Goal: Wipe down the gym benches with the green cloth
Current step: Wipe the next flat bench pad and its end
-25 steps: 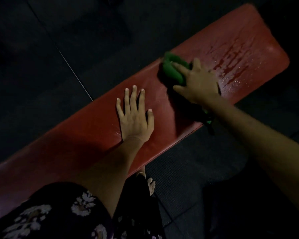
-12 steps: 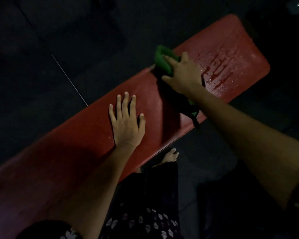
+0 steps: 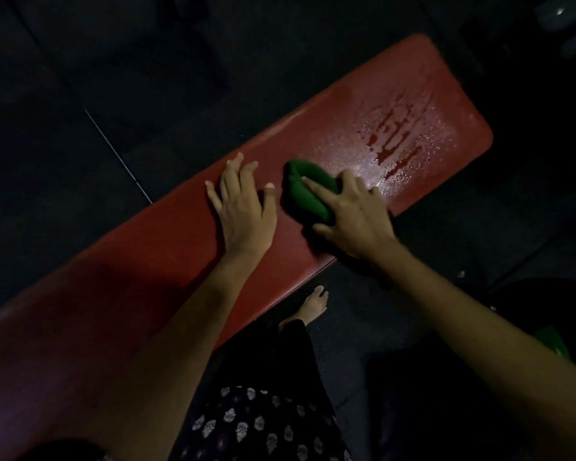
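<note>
Pretty dark room, red bench tabletop (image 3: 140, 261) running diagonally across. The left hand (image 3: 243, 207) is flat on the pad with fingers spread, holding nothing. Just to its right, the right hand (image 3: 353, 214) is clamped over the bunched-up green cloth (image 3: 305, 191), pressing it on the pad. Past that there's a wet streaky patch (image 3: 396, 144) toward the far end.

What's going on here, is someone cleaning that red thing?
Yes. A person is wiping a red gym bench. The right hand holds a bunched green cloth against the pad, while the left hand rests on it beside the cloth. Wet droplets sit unwiped near the far end.
</note>
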Tool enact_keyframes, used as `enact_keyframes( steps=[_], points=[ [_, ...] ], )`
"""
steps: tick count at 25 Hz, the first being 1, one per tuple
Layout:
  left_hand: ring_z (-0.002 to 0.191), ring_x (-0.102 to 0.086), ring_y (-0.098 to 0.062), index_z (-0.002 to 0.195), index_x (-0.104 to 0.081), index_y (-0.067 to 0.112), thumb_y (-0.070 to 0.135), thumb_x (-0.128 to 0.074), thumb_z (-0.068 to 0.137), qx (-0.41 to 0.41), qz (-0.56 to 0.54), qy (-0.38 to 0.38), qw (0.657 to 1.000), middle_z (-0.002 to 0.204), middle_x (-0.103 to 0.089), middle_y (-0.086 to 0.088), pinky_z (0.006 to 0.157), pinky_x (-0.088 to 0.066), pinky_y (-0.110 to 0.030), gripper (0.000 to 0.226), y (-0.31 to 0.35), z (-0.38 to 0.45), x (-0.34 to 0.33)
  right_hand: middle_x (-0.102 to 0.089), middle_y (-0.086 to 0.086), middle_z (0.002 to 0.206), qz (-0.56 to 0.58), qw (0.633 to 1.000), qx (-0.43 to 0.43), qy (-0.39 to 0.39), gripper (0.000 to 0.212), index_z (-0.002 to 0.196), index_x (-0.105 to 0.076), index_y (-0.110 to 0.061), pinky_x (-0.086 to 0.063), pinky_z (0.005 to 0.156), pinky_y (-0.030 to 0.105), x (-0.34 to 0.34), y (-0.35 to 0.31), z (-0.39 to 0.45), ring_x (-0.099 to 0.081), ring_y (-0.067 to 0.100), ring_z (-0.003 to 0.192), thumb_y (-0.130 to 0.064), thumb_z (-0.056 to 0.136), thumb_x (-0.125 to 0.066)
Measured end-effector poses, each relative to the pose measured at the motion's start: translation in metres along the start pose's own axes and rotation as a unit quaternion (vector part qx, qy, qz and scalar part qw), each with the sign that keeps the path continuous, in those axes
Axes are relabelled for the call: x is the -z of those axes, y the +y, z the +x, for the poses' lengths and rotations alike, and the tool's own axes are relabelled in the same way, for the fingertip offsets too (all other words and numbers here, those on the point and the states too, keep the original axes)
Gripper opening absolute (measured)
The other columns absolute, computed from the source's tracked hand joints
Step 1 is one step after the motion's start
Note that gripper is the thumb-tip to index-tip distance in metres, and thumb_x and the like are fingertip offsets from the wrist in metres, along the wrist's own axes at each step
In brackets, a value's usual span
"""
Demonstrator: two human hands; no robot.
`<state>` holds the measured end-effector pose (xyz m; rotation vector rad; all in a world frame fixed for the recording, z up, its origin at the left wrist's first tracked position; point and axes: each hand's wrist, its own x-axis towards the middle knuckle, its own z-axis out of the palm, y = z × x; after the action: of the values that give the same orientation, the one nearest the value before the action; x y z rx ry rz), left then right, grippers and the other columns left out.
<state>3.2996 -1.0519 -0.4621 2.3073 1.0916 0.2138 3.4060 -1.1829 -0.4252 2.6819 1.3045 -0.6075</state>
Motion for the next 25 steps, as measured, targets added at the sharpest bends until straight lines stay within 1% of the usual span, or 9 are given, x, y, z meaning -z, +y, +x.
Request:
enact_keyframes(
  steps=[5,7,9,11,13,16,18,22,25],
  points=[
    [0.144,-0.017,-0.023,0.138,-0.043,0.01,0.027,-0.045,0.095,-0.1,0.033,-0.041,0.994,0.153,-0.026,-0.008,0.115,0.004,-0.049,0.046,0.026,0.024,-0.022,-0.036,0.018,0.13,0.099,0.966,-0.231,0.061,0.071,0.147,-0.025,-0.035,-0.034,0.098,0.044,0.005,0.076,0.021,-0.041,0.033,0.118,-0.048,0.085,-0.057],
    [0.145,-0.013,-0.022,0.141,-0.039,0.011,0.028,-0.043,0.096,-0.105,0.049,-0.052,0.992,0.155,-0.021,-0.007,0.114,0.006,-0.051,0.047,0.041,0.032,-0.033,-0.035,0.018,0.131,0.075,0.978,-0.187,0.053,0.072,0.148,-0.023,-0.034,-0.035,0.097,0.044,-0.002,0.062,0.013,-0.041,0.032,0.118,-0.049,0.085,-0.057],
    [0.146,-0.007,-0.021,0.145,-0.032,0.013,0.031,-0.039,0.098,-0.101,0.091,-0.065,0.989,0.157,-0.016,-0.005,0.112,0.009,-0.055,0.051,0.056,0.04,-0.045,-0.033,0.018,0.133,0.039,0.996,-0.075,0.028,0.075,0.148,-0.02,-0.037,-0.034,0.097,0.043,-0.006,0.054,-0.004,-0.04,0.03,0.117,-0.051,0.084,-0.057],
    [0.146,-0.004,-0.021,0.148,-0.025,0.014,0.036,-0.033,0.098,-0.108,0.153,-0.069,0.98,0.158,-0.013,-0.004,0.111,0.008,-0.061,0.055,0.065,0.045,-0.057,-0.034,0.017,0.131,0.008,0.999,-0.033,0.017,0.077,0.147,-0.02,-0.04,-0.033,0.097,0.042,-0.003,0.082,-0.008,-0.04,0.03,0.117,-0.052,0.083,-0.059],
    [0.146,-0.006,-0.022,0.149,-0.022,0.014,0.039,-0.026,0.097,-0.116,0.184,-0.062,0.974,0.158,-0.015,-0.004,0.113,0.002,-0.062,0.058,0.066,0.046,-0.065,-0.036,0.019,0.128,0.03,0.991,-0.118,0.051,0.073,0.146,-0.027,-0.038,-0.035,0.096,0.043,0.006,0.125,0.005,-0.042,0.033,0.116,-0.049,0.082,-0.061],
    [0.146,-0.01,-0.022,0.148,-0.025,0.014,0.041,-0.019,0.093,-0.111,0.184,-0.048,0.975,0.157,-0.019,-0.005,0.114,-0.002,-0.059,0.061,0.064,0.044,-0.069,-0.036,0.019,0.13,0.136,0.944,-0.284,0.097,0.068,0.145,-0.033,-0.032,-0.035,0.098,0.047,0.019,0.154,0.029,-0.043,0.036,0.118,-0.044,0.083,-0.059],
    [0.145,-0.014,-0.022,0.146,-0.03,0.013,0.041,-0.022,0.093,-0.111,0.181,-0.037,0.976,0.155,-0.023,-0.006,0.114,-0.003,-0.058,0.06,0.063,0.041,-0.07,-0.035,0.019,0.133,0.111,0.957,-0.256,0.075,0.069,0.146,-0.029,-0.031,-0.034,0.099,0.046,0.018,0.128,0.038,-0.042,0.035,0.119,-0.045,0.085,-0.058],
    [0.144,-0.017,-0.023,0.144,-0.034,0.013,0.039,-0.027,0.092,-0.111,0.171,-0.034,0.978,0.154,-0.028,-0.007,0.113,-0.004,-0.057,0.058,0.066,0.044,-0.071,-0.035,0.018,0.129,-0.006,0.999,-0.019,0.038,0.073,0.148,-0.02,-0.036,-0.036,0.095,0.046,0.023,0.104,0.047,-0.041,0.032,0.117,-0.05,0.086,-0.056],
    [0.144,-0.018,-0.024,0.144,-0.035,0.013,0.039,-0.027,0.092,-0.113,0.183,-0.037,0.976,0.153,-0.029,-0.007,0.114,-0.006,-0.057,0.058,0.065,0.045,-0.071,-0.033,0.019,0.131,0.035,0.992,-0.11,0.039,0.071,0.147,-0.025,-0.037,-0.038,0.093,0.046,0.036,0.139,0.072,-0.043,0.035,0.115,-0.048,0.085,-0.058]
  ],
)
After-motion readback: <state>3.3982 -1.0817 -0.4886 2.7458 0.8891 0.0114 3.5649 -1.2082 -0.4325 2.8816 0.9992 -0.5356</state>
